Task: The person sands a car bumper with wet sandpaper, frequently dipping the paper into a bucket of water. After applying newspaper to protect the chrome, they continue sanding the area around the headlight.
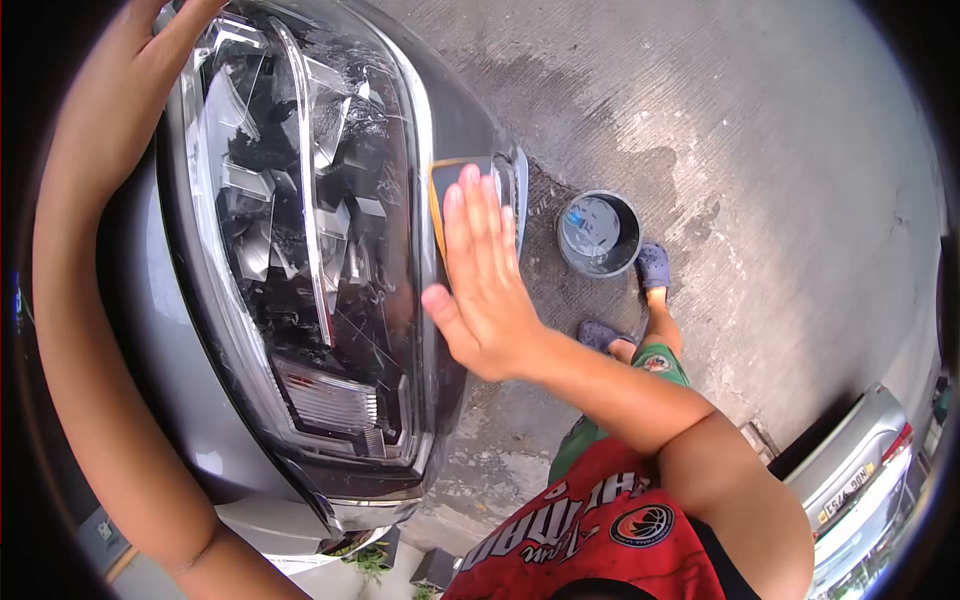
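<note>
My right hand point(490, 275) lies flat, fingers together, pressing a grey cloth with an orange edge point(450, 172) against the dark grey car body point(455, 100) beside the headlight. Most of that cloth is hidden beneath the palm. The large clear headlight point(325, 240) fills the middle left and shows pale streaks on its lens. At the upper left, my left hand point(150, 50) reaches past the headlight's far edge over the hood, fingers apart. Its fingertips are cut off by the top of the view, and nothing shows in it.
A grey bucket point(636, 225) with water and something blue inside stands on the concrete floor point(780, 150), next to my feet in clogs point(652, 265). The floor has wet patches near the car. A silver car point(850, 460) is at the lower right, and green plants point(370, 558) are below the headlight.
</note>
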Demonstrator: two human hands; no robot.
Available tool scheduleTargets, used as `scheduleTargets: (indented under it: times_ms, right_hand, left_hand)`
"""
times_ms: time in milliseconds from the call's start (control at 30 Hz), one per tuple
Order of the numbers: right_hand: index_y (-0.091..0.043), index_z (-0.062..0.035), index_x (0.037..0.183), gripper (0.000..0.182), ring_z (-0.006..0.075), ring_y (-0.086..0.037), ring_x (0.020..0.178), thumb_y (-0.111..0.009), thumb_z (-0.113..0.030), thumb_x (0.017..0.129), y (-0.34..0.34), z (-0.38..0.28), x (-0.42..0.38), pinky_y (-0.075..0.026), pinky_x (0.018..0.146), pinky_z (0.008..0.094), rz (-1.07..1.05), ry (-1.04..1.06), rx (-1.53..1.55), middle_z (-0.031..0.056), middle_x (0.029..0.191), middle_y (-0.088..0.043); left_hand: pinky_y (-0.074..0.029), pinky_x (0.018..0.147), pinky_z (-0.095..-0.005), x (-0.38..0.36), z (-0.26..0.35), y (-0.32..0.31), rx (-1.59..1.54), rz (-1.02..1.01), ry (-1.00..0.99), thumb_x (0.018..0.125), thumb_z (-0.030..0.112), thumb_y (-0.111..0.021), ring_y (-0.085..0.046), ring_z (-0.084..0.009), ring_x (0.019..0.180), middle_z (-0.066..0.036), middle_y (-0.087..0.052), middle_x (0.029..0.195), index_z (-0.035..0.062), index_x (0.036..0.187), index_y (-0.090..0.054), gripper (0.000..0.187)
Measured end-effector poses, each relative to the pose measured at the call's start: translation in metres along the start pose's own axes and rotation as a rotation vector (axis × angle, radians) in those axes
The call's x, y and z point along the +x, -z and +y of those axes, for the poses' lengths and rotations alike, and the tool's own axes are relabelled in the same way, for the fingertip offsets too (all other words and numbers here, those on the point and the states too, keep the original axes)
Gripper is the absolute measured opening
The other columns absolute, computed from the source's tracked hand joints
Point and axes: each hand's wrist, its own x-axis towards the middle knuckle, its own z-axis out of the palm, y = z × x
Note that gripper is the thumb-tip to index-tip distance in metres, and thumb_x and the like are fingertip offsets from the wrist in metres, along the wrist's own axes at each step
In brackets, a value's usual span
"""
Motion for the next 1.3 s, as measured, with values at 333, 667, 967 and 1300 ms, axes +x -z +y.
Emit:
scheduleTargets:
  times_ms: [333, 667, 967, 1300]
  right_hand:
    - [-0.014, 0.003, 0.171, 0.079, 0.0499, -0.008, 0.165, -0.027, -0.05, 0.114, -0.022, -0.003, -0.041, 0.002, 0.127, 0.0691, 0.03, 0.019, 0.071, 0.0279, 0.178, -0.012]
    - [-0.015, 0.0006, 0.172, 0.08, 0.0453, -0.014, 0.165, -0.028, -0.052, 0.113, -0.012, 0.009, -0.023, -0.006, 0.13, 0.0641, -0.038, -0.034, 0.062, 0.0264, 0.178, -0.015]
    - [-0.032, -0.0032, 0.17, 0.069, 0.0202, -0.045, 0.149, -0.048, -0.015, 0.104, 0.107, 0.105, 0.044, -0.034, 0.127, 0.039, 0.088, -0.12, 0.895, 0.0105, 0.171, -0.042]
    - [-0.039, -0.0039, 0.166, 0.062, 0.0362, -0.022, 0.165, -0.04, -0.041, 0.116, 0.032, 0.137, -0.005, -0.018, 0.133, 0.047, -0.082, -0.217, 0.68, 0.0201, 0.177, -0.028]
  left_hand:
    - [-0.039, 0.12, -0.0436, 0.002, 0.0, -0.002, 0.0, -0.03, 0.032, 0.105, 0.066, -0.054, -0.056, -0.0327, 0.141, -0.022, -0.063, 0.146, -0.0008, 0.147, -0.061, 0.079]
    - [-0.044, 0.115, -0.0387, 0.004, 0.012, -0.012, 0.156, -0.079, -0.078, 0.106, 0.055, -0.059, -0.064, -0.0323, 0.134, -0.015, -0.068, 0.144, 0.0062, 0.14, -0.069, 0.06]
    - [-0.024, 0.132, -0.0514, -0.049, 0.127, -0.082, 0.488, -0.355, -0.574, 0.102, 0.061, -0.057, -0.039, -0.0363, 0.156, -0.014, -0.05, 0.165, 0.009, 0.157, -0.054, 0.076]
    - [-0.031, 0.128, -0.0541, -0.004, 0.141, -0.075, 0.468, -0.583, -0.574, 0.1, 0.06, -0.061, -0.045, -0.0382, 0.152, -0.011, -0.05, 0.165, 0.0174, 0.161, -0.049, 0.075]
